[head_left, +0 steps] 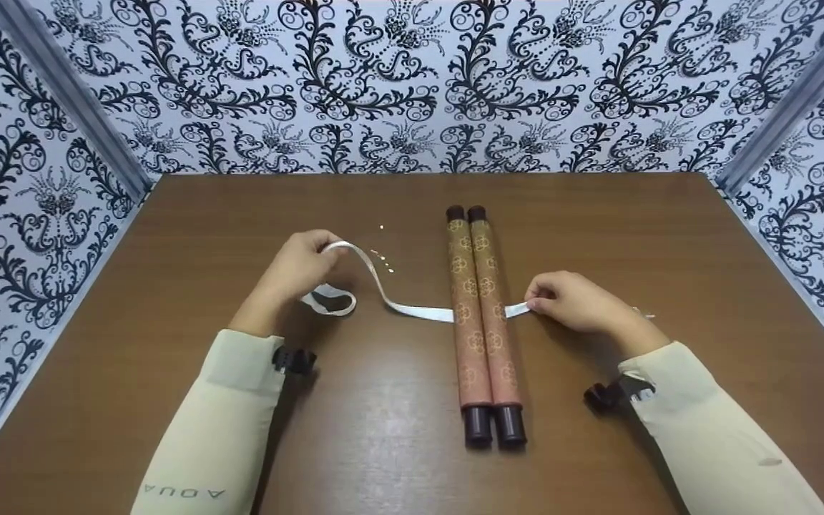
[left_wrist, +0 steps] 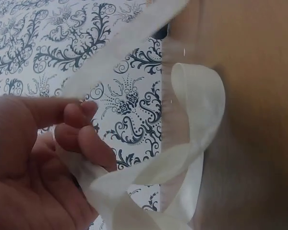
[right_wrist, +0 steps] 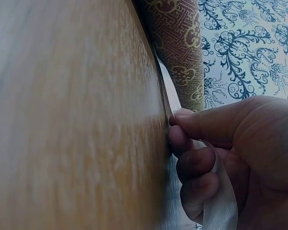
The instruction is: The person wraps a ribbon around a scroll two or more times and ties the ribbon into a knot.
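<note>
Two patterned rolls of a scroll (head_left: 475,336), red to olive with gold flower motifs and dark end knobs, lie side by side on the table. A white ribbon (head_left: 423,313) passes under them and comes out on both sides. To the left and raised, my left hand (head_left: 297,265) pinches the ribbon, which arches down to the rolls; in the left wrist view a slack loop of ribbon (left_wrist: 204,105) hangs past the fingers. Close by the right roll, my right hand (head_left: 575,300) pinches the other stretch; the ribbon's tail (right_wrist: 223,201) runs through its curled fingers.
The brown wooden table (head_left: 376,443) carries the rolls near its middle. Patterned black-and-white panels (head_left: 412,86) enclose it at the back and sides. Small bright specks (head_left: 382,259) show left of the rolls. Dark wrist devices (head_left: 296,360) sit at the cuffs.
</note>
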`<state>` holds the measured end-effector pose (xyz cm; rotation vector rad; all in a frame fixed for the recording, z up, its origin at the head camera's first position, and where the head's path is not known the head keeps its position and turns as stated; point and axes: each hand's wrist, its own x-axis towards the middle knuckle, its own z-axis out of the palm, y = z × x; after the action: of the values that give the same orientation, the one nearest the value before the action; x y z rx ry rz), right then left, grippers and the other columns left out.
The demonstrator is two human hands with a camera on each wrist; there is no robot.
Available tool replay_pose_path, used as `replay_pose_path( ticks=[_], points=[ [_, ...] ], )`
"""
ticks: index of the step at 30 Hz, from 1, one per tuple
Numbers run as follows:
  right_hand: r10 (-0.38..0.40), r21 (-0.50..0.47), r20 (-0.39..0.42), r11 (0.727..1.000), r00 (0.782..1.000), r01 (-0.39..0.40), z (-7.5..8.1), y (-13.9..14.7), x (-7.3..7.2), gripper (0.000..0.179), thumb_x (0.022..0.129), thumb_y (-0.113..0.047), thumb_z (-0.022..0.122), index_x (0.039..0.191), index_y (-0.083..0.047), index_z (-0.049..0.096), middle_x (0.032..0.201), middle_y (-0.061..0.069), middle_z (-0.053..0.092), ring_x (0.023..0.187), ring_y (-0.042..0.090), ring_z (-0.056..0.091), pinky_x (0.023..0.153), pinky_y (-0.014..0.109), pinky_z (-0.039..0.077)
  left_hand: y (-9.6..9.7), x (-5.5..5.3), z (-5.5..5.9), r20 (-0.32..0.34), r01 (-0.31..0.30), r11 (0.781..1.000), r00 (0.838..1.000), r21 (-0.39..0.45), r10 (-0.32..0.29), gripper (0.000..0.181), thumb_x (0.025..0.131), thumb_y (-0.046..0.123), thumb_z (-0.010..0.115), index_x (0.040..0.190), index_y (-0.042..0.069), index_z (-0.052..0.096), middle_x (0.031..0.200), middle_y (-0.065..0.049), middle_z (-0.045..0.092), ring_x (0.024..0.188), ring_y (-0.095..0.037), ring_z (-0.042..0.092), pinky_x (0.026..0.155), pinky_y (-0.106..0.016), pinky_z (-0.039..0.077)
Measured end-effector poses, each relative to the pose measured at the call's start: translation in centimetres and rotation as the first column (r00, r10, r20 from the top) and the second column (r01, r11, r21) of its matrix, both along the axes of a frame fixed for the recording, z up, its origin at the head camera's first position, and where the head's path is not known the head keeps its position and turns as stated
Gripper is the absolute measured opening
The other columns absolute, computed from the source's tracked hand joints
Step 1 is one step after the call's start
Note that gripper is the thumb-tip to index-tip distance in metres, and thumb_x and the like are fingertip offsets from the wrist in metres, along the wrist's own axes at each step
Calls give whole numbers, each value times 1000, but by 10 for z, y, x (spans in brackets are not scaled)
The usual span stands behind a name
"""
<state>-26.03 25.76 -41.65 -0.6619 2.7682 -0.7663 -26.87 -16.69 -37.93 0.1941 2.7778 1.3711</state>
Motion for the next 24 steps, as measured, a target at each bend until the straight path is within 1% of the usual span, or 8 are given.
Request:
replay_pose_path(
  ticks=[3,7,9,11,14,17,21,24],
  points=[
    [7,2,-2,1000,1000,-7,1,0,0,9,98,-9,65,91,-9,71,77,-1,63,71,13,51,67,31,42,-2,2,0,74,106,993,992,-47,-102,17,98,18,66,99,2,71,74,6,50,75,-16,49,70,-31,42],
    [9,7,13,1000,1000,-9,2,2,0,9,99,-9,65,92,-8,71,77,-1,62,70,14,51,67,31,42,-6,6,0,207,241,970,951,-34,-229,17,94,22,74,88,8,66,72,7,51,75,-15,49,70,-31,42],
    [8,8,19,1000,1000,-9,3,3,0,9,99,-9,65,92,-8,71,77,-1,62,70,14,51,67,31,42,-6,8,0,264,267,964,930,-6,-256,23,93,30,76,88,10,66,73,6,54,76,-16,51,71,-31,43],
    [10,6,28,1000,1000,-10,4,5,-1,9,99,-10,65,92,-8,71,78,0,62,71,14,51,67,30,42,-5,8,0,289,273,962,921,5,-262,31,95,40,74,88,11,66,74,6,54,76,-16,51,72,-31,43],
    [6,6,43,1000,999,-6,6,9,-1,9,100,-12,67,92,-8,71,79,0,63,72,14,52,68,30,42,0,8,0,287,248,969,927,17,-242,38,99,47,66,84,12,62,71,7,47,70,-15,48,69,-30,41],
    [1,6,64,1000,998,-2,10,15,-2,10,100,-14,67,93,-8,72,79,0,62,73,14,52,68,30,42,4,7,-1,251,218,976,943,32,-218,33,104,39,59,87,11,63,71,8,43,69,-15,46,68,-30,41],
    [-5,9,83,1000,997,5,17,23,-2,10,100,-14,66,93,-8,72,79,-1,62,73,14,52,67,29,43,8,6,-2,213,190,979,956,69,-201,28,106,31,58,99,7,71,79,6,52,81,-17,51,73,-31,43],
    [-16,15,82,1000,997,15,23,31,-2,11,101,-14,65,94,-9,72,82,0,63,76,15,54,69,30,45,9,6,-1,173,179,980,966,92,-192,32,106,34,58,87,9,65,75,4,48,76,-17,47,69,-30,41]
  ],
)
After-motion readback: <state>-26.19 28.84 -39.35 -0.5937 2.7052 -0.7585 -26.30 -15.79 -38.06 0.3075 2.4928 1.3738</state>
